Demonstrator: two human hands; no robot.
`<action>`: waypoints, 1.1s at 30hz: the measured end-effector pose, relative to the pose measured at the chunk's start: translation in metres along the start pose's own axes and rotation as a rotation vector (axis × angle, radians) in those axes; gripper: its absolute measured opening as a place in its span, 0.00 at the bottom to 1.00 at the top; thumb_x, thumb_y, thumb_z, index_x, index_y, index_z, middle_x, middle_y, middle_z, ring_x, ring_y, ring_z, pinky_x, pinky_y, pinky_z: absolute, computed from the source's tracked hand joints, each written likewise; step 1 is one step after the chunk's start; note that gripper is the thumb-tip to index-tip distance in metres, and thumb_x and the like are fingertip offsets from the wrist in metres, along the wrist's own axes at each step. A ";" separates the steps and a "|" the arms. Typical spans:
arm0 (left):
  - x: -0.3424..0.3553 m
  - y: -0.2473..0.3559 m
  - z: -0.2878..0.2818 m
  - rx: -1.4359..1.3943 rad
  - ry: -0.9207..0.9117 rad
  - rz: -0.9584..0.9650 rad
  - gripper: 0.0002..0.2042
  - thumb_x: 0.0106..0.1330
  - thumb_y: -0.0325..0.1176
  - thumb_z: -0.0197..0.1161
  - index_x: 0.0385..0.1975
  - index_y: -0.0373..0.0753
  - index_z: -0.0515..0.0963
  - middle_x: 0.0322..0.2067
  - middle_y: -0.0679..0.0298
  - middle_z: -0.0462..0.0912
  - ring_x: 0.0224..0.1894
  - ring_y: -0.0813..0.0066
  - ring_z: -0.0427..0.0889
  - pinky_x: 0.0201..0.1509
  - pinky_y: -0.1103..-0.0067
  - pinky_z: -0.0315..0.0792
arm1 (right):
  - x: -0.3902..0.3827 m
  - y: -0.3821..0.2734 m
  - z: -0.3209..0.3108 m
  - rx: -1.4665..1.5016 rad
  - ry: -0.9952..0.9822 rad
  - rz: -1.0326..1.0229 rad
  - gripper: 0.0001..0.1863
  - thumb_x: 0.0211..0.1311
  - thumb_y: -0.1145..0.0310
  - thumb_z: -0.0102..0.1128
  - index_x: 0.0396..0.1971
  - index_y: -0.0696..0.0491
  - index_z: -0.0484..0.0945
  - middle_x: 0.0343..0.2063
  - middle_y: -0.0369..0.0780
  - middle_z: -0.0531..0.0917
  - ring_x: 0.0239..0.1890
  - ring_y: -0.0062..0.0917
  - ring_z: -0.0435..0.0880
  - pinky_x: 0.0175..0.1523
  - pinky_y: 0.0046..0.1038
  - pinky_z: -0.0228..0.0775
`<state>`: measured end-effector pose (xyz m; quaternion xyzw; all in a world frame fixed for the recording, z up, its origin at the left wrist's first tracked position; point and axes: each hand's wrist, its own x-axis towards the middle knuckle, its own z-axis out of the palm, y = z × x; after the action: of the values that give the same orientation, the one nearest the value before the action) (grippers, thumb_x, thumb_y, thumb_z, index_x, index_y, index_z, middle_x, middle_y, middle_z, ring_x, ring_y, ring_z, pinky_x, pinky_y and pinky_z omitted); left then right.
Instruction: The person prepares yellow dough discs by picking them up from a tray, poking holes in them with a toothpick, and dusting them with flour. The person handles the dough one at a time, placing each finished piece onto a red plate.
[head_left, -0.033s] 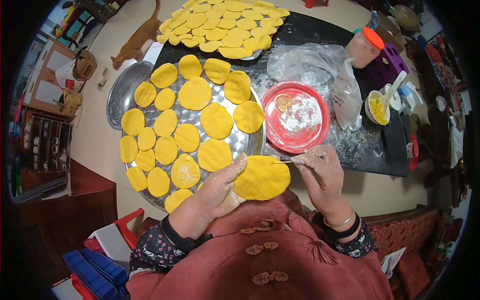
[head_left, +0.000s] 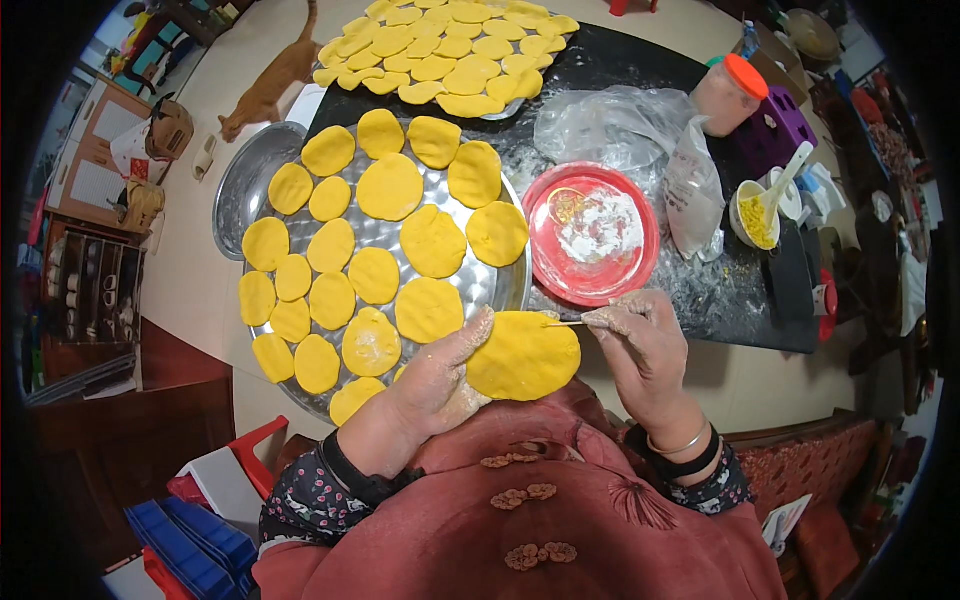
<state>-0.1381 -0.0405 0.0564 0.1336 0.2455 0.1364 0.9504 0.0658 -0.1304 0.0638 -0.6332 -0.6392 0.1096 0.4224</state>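
Observation:
My left hand (head_left: 440,385) grips a flat yellow dough round (head_left: 525,358) by its left side, thumb on top and the other fingers mostly hidden below. Between floury fingertips, my right hand (head_left: 645,345) pinches a thin toothpick (head_left: 567,323) whose tip meets the dough's upper right edge. Just beyond my left hand lies a round metal tray (head_left: 487,290) covered with several yellow dough rounds of differing sizes. Right of that tray is a red dish (head_left: 545,270) with white flour (head_left: 600,228) in it.
At the back, a second tray (head_left: 500,113) is packed with yellow rounds. Plastic bags (head_left: 610,125), an orange-lidded jar (head_left: 722,100) and a small bowl (head_left: 757,222) with a white spoon stand on the black table (head_left: 740,310). An orange cat (head_left: 275,80) is on the floor at far left.
The cat's head has shifted slightly left. My hands, the dough and the toothpick show no visible movement.

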 end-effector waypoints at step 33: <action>-0.002 0.001 0.003 0.029 0.028 0.012 0.29 0.71 0.48 0.40 0.60 0.27 0.59 0.60 0.48 0.65 0.63 0.55 0.65 0.68 0.63 0.55 | -0.002 -0.003 0.001 -0.024 0.023 -0.048 0.13 0.46 0.80 0.62 0.36 0.55 0.80 0.31 0.44 0.76 0.33 0.35 0.77 0.37 0.30 0.70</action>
<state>-0.1380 -0.0404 0.0602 0.1470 0.2601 0.1403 0.9439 0.0631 -0.1318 0.0643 -0.6239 -0.6506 0.0845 0.4247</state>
